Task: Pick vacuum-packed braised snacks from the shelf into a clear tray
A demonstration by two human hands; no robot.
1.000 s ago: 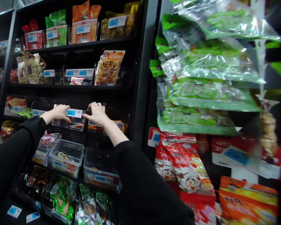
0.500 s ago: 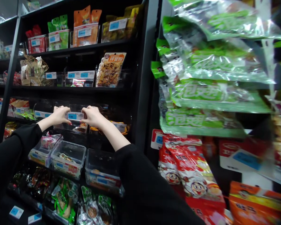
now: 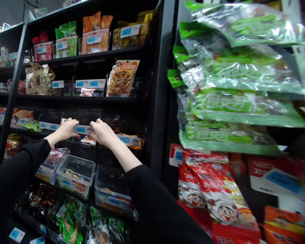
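Observation:
Both arms reach out to a clear plastic bin (image 3: 87, 113) on a middle shelf. My left hand (image 3: 68, 129) is closed at the left of its front, with the thumb beside the blue-and-white price label (image 3: 83, 129). At the right of the label, my right hand (image 3: 101, 132) grips the same front edge, fingers bent over the top. Below the label, a small packet (image 3: 87, 139) shows through the clear front. The fingertips behind the rim are partly hidden.
Clear tubs (image 3: 75, 174) stand on the shelf below. Right of the hands lies an orange packet (image 3: 136, 141) behind a label. Hanging green bags (image 3: 234, 101) and red snack bags (image 3: 216, 196) crowd the right side, past a dark upright (image 3: 159, 101).
The whole view has shifted slightly, so the shelves appear a little lower and further right. Both hands keep hold of the bin, with little visible movement against the shelf.

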